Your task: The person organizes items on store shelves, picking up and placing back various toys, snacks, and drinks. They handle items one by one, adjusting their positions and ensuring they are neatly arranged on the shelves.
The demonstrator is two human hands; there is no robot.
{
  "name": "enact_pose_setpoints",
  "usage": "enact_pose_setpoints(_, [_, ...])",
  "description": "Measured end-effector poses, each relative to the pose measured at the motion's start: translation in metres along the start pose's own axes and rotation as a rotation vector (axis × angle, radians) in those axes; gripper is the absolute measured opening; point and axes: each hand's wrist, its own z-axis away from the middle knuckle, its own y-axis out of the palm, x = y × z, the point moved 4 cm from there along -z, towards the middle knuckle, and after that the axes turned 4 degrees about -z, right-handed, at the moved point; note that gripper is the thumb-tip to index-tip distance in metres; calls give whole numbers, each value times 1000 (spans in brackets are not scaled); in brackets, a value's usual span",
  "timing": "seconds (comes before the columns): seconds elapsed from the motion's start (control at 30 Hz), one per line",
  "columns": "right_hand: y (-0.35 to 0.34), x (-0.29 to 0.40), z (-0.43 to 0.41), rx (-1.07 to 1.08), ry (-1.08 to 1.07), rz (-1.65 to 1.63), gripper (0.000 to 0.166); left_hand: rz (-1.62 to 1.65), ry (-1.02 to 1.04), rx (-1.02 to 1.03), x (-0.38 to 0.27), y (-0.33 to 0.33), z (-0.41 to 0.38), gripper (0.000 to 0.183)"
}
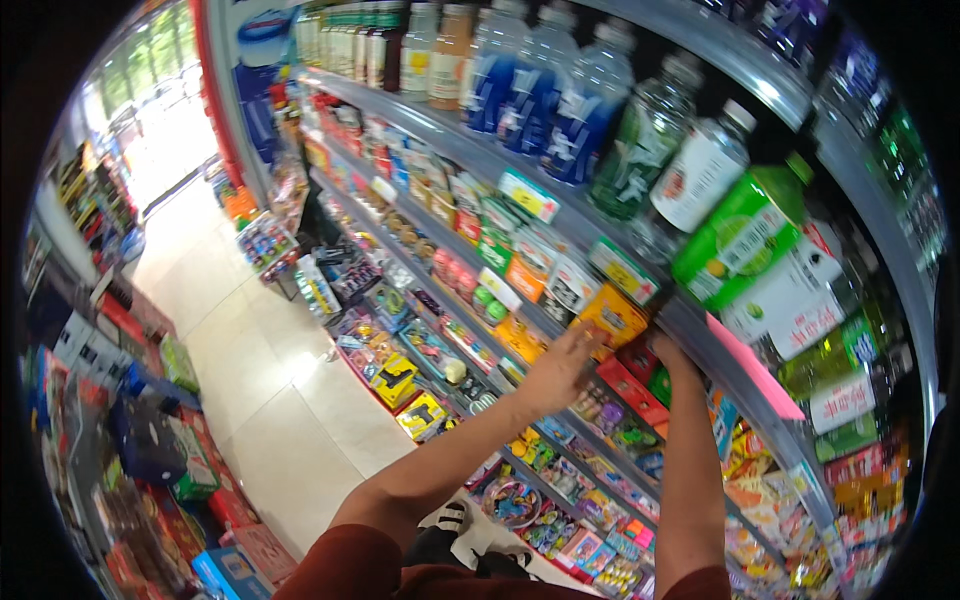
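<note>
My left hand (562, 371) is at the front of a snack shelf, its fingers against the lower left corner of a yellow packet (613, 315). Whether the fingers grip the packet or only rest on it is unclear. My right hand (667, 351) reaches in under the upper shelf's edge (694, 334), just right of the yellow packet; its fingers are hidden. Below and between my hands lies a red box (634, 390), with a green item (660, 386) beside it. White (574, 281) and orange packets (529, 266) stand in the row left of the yellow one.
Drink bottles (585, 105) line the shelf above, including a large green bottle (742, 232). A pink card (754, 367) juts from the shelf edge. Small toys (394, 379) fill the lower tiers. Tiled floor (292, 382) runs to a bright doorway (161, 135); stacked boxes (150, 442) stand left.
</note>
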Motion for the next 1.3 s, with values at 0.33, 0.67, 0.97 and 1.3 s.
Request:
enact_pose_setpoints(0.33, [24,18,26,81,-225,191,26,62,-73,27,-1,-10,11,68])
enact_pose_setpoints(0.67, [-19,20,8,67,-40,-384,31,37,-53,48,-5,-7,-2,64])
enact_pose_setpoints(0.97, [-64,40,37,41,375,-535,41,113,-116,0,26,-9,46,53])
enact_pose_setpoints(1.3, [-152,102,206,-120,325,-618,17,-291,-927,311,188,-35,460,24])
